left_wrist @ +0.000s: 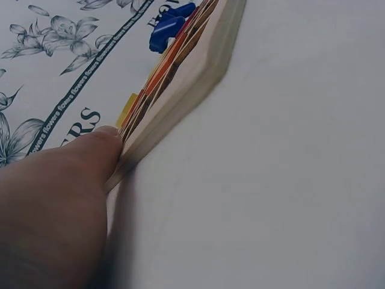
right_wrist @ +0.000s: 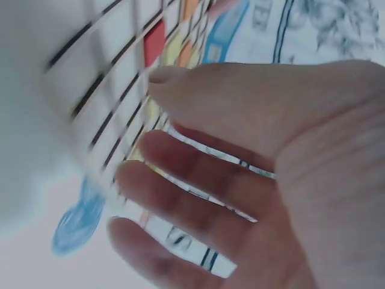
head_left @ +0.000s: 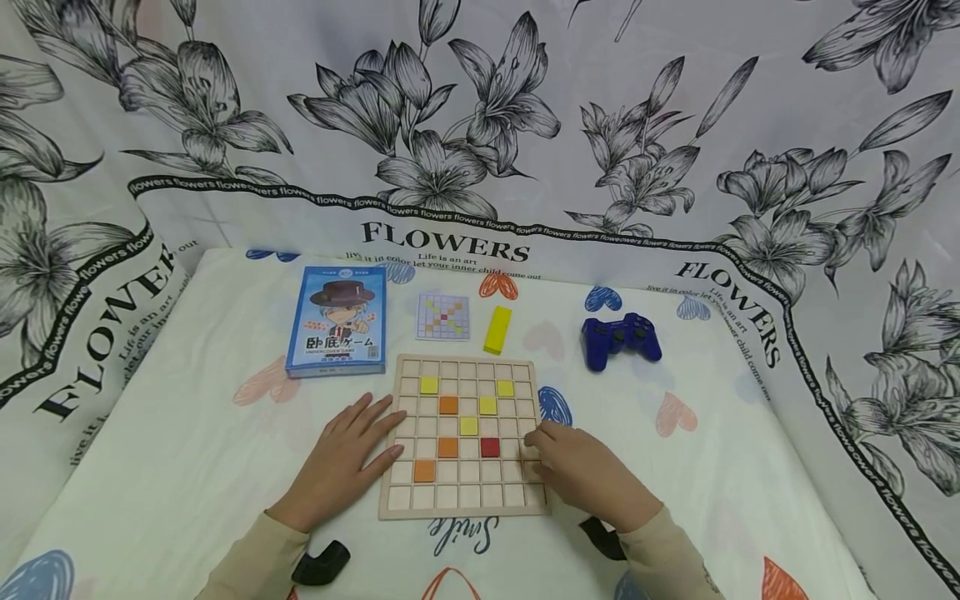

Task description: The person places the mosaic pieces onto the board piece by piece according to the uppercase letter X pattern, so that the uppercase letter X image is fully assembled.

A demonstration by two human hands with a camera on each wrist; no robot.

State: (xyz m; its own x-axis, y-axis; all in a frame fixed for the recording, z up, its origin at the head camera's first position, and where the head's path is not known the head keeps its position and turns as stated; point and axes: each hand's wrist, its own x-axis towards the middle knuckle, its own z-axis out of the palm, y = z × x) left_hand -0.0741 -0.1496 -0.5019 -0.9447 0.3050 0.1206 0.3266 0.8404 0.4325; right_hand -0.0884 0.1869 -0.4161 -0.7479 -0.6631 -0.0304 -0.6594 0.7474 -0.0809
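I am steadying the wooden grid board (head_left: 465, 437) on the desk (head_left: 187, 433), left hand (head_left: 345, 462) flat against its left edge, fingers relaxed. My right hand (head_left: 581, 471) is resting loosely on the right edge, grasping nothing. Placing the yellow block (head_left: 497, 329) next, I judge, calls for reaching beyond the board.

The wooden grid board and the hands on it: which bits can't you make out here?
- Head view: the right hand covers the wooden board's right-edge cells.
- Left wrist view: the board shows edge-on, so its tiles are unreadable.
- Right wrist view: blurred; fingers hide most cells.
- Pattern card: too small.
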